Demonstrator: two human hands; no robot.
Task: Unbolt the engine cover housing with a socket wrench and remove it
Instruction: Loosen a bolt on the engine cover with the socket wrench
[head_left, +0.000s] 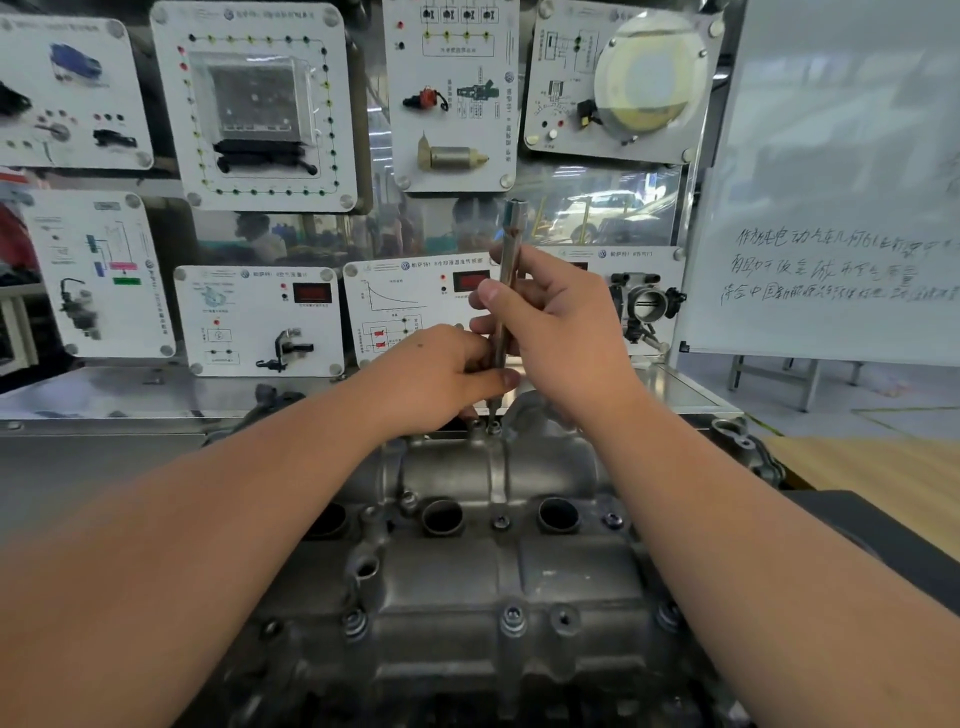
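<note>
The grey cast engine cover housing (519, 571) fills the lower middle of the view, with several flanged bolts along its near edge and round plug wells across its middle. A long slim socket extension bar (508, 244) stands almost upright over a bolt (494, 427) at the housing's far edge. My right hand (550, 322) grips the bar's middle, thumb on its left side. My left hand (447, 374) pinches the bar lower down, just above the bolt. The bar's tip is partly hidden by my left fingers.
Behind the engine stands a display wall of white training panels (260, 317) with car parts and wiring diagrams. A whiteboard (831, 208) with handwriting stands at the right. A wooden table top (872, 462) lies right of the engine, a grey metal bench (104, 467) left.
</note>
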